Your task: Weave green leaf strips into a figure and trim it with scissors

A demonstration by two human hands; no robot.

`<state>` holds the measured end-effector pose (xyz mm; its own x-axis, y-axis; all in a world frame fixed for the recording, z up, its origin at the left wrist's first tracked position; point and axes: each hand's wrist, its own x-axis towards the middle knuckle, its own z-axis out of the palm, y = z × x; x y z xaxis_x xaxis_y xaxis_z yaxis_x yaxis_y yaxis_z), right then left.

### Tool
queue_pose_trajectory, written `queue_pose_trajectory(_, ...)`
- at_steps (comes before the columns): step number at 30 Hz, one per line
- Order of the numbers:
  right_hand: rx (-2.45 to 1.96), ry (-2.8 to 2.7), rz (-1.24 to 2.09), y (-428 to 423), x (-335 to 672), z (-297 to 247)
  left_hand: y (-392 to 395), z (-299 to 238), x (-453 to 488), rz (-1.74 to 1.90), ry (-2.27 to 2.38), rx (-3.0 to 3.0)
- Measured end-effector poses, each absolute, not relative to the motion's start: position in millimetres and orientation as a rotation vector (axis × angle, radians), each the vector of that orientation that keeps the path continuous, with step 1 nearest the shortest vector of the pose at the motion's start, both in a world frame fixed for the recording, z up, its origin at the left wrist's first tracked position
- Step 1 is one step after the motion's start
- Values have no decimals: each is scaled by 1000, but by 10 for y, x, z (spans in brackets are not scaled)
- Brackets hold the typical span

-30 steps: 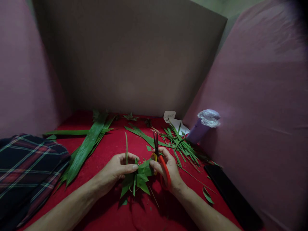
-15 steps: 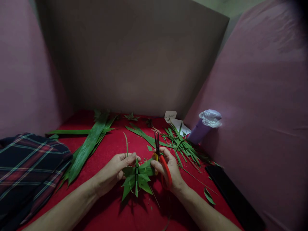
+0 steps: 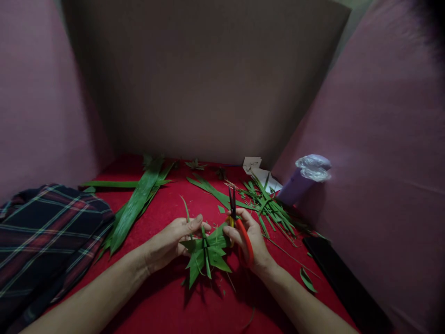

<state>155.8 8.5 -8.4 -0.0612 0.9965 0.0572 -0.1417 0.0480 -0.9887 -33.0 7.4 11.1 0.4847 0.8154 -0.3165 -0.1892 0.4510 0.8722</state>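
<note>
A green leaf piece folded and cut into star-like points hangs between my two hands, above the red cloth. My left hand grips its left side, with the thumb raised along the top and a thin leaf strip standing up beside the fingers. The fingers of my right hand are closed around scissors with red and yellow handles, and the thumb and fingers also pinch the leaf's right edge. The dark scissor blades point up and away, slightly parted.
Long green leaves lie at the back left, beside a plaid cloth. Leaf strips are heaped at the right, near white papers and a purple plastic-wrapped object. A flat black object lies along the right wall.
The whole view has shifted, so things appear farther right. My hands keep the same holds on the leaf piece and scissors, while the leaf piece looks slightly turned.
</note>
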Motion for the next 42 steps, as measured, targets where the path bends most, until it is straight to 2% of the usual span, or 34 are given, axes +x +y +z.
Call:
queue_pose_trajectory(28, -1045, -1210, 1274, 81, 1575, -144, 98, 16, -349, 599, 728, 910)
queue_pose_trajectory(37, -1005, -1174, 1239, 93, 1578, -169, 75, -2, -339, 638, 765, 878)
queue_pose_trajectory(42, -955, -958, 1246, 131, 1599, -141, 105, 16, -334, 772, 655, 681)
